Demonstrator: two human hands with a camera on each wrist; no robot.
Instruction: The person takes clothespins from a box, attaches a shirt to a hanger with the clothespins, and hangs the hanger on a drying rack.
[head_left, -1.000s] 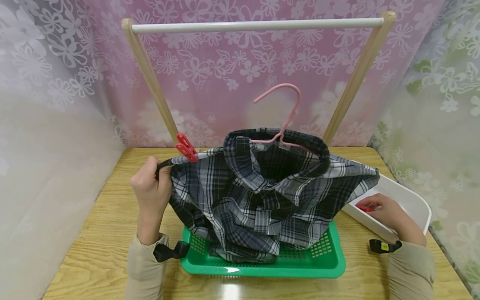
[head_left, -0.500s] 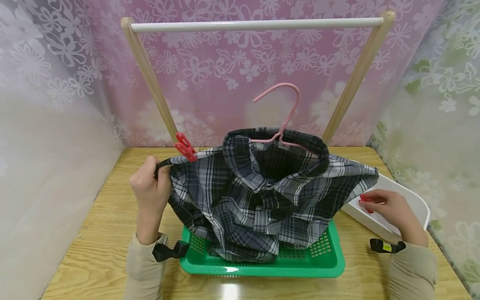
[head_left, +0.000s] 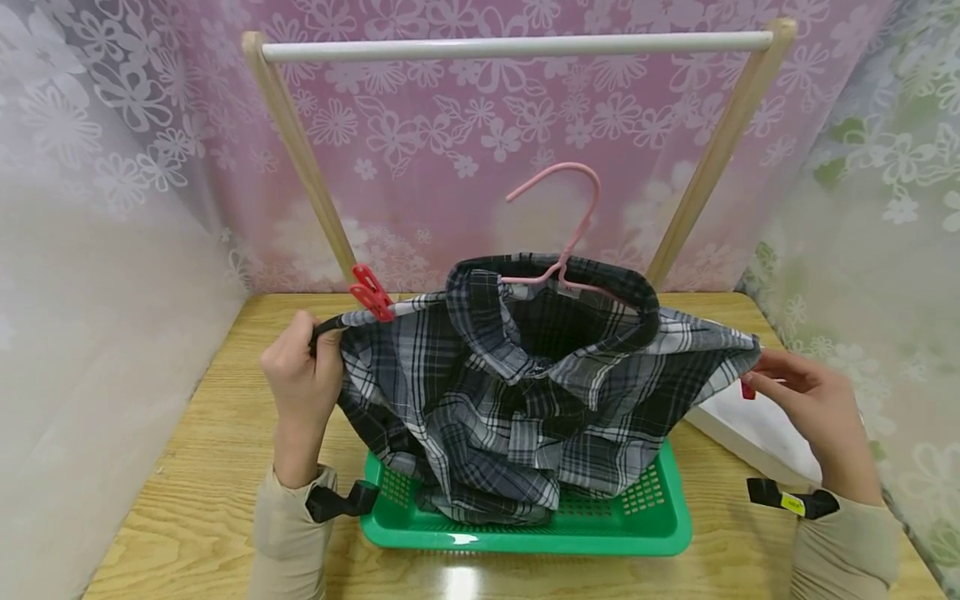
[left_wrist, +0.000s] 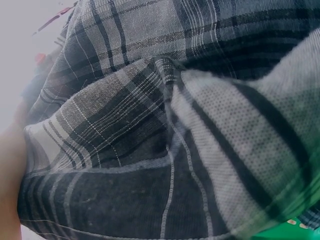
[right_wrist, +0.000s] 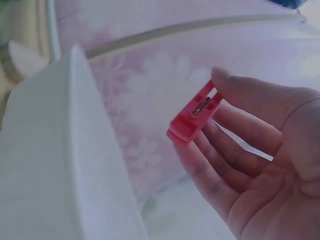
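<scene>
Floral curtains back a wooden table (head_left: 202, 467) in the head view, where a plaid shirt (head_left: 525, 392) on a pink hanger (head_left: 558, 225) droops into a green basket (head_left: 660, 533) under a rail (head_left: 510, 48); the left hand (head_left: 300, 379) grips the shirt's left shoulder end beside a red clip (head_left: 371, 293), while the right hand (head_left: 813, 400) pinches a second clip (head_left: 747, 389) just by the right shoulder, over a white bin (head_left: 757, 433). Left wrist view: plaid cloth fills the frame, the grip hidden. Right wrist view: thumb and fingers (right_wrist: 240, 150) hold the clip (right_wrist: 196, 112) beside the bin's wall (right_wrist: 75, 150).

Left hand (head_left: 300, 375): grips plaid shirt's (head_left: 525, 392) shoulder beside clipped red clothespin (head_left: 371, 293).
Right hand (head_left: 813, 400): pinches second red clothespin (head_left: 747, 389) at shirt's other shoulder.
</scene>
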